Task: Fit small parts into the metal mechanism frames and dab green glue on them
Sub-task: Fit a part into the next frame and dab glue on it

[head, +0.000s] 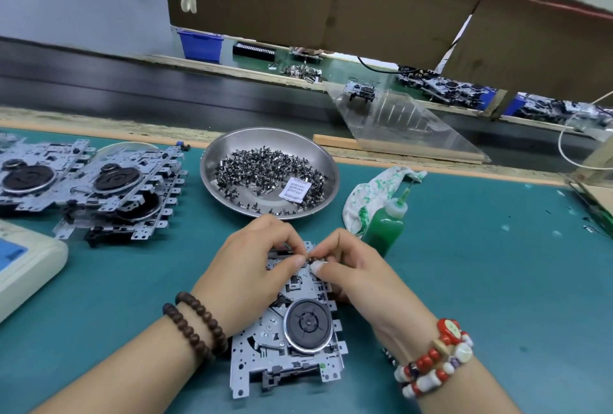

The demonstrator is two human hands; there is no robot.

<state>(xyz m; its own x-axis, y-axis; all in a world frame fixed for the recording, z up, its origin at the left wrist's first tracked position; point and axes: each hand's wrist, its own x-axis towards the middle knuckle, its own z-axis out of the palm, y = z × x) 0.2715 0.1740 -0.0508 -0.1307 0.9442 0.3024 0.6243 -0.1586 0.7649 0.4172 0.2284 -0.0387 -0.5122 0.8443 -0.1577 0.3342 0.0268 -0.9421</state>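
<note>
A metal mechanism frame [298, 330] lies flat on the green mat [481, 281], at about 6 o'clock in the view, with its black round wheel [308, 322] facing up. Both hands meet over the far end of this frame. The left hand [252, 267] has its fingers curled and presses on the top edge of the frame, the thumb tip close to a small dark part [311, 260]. The right hand [345, 267] pinches this small part between thumb and curled fingers; a white tape is around one fingertip. At 12 o'clock from the hands stands a round steel dish [212, 161] full of small dark parts [265, 171], with a white paper packet [292, 189] lying on them. At 2 o'clock, just beside the right hand, stands a bottle of green glue [386, 227], and a stained white cloth [368, 194] lies behind it. At 10 o'clock a pile of other frames [109, 188] rests on the mat. Bead bracelets are on both wrists.
</note>
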